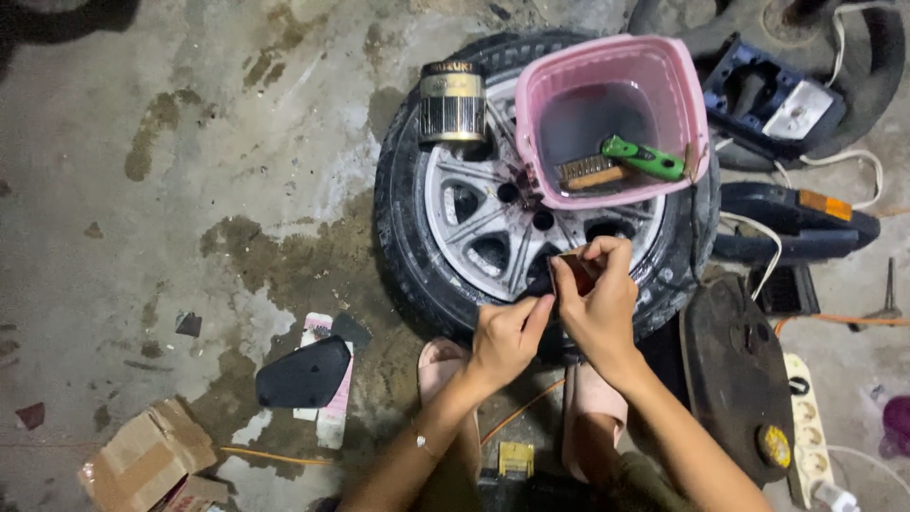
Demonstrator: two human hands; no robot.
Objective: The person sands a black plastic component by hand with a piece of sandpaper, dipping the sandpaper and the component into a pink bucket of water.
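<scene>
Both hands meet over the near edge of a car wheel (531, 204) lying flat on the concrete floor (190, 190). The right hand (599, 301) has its grip clamped on a small flat reddish-brown piece (576, 270), thumb and fingers pinching it from either side. The left hand (507, 337) has its grip drawn together too, fingertips touching the lower edge of the same piece, or something dark just under it (from here I cannot tell which). The piece sits right at the grip, above the tyre's near sidewall.

Just beyond the grip lie the silver spokes of the rim, with dark reddish smears around the hub. Farther out, on the wheel's far side, a pink plastic basket (664, 76) rests on the tyre, with a wire brush (588, 173) and a green-handled tool (646, 158) inside. To the left of the basket stands a dark tin with a gold band (452, 100), its lid on.

As for how far the work has come, I would judge it early or midway: the brush and the green tool lie unused in the basket, the tin is closed, and the hands are busy with the small piece only.

Below the grip, the person's pink slippers (441, 365) show, and off to the left a black plastic cover (303, 374) and a torn cardboard box (142, 460) lie on the floor.
</scene>
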